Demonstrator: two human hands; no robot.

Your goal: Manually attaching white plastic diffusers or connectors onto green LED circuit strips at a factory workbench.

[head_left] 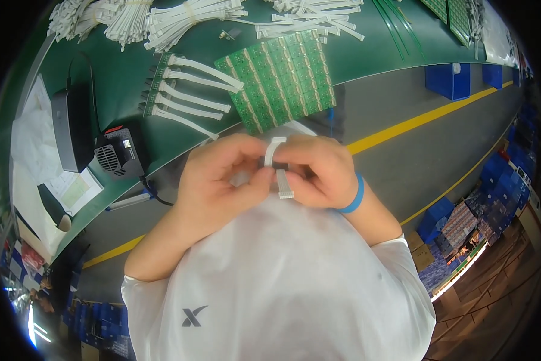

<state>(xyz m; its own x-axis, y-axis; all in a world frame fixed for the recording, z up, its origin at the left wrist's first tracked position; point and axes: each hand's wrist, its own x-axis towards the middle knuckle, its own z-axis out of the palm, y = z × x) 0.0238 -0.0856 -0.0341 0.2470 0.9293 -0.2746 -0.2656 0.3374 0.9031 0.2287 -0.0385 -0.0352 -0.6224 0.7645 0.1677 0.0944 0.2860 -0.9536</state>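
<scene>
Ribbon cable (271, 153), white, connector-ended, pinched by left hand (222, 175) and right hand (321, 169); green circuit-board panel (281, 81) just beyond.

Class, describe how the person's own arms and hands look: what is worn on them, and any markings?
The left hand and right hand wear no gloves. A plain blue band circles the right wrist; none shows on the left. The forearms are uncovered below the white sleeves, which end near the elbows.
</scene>
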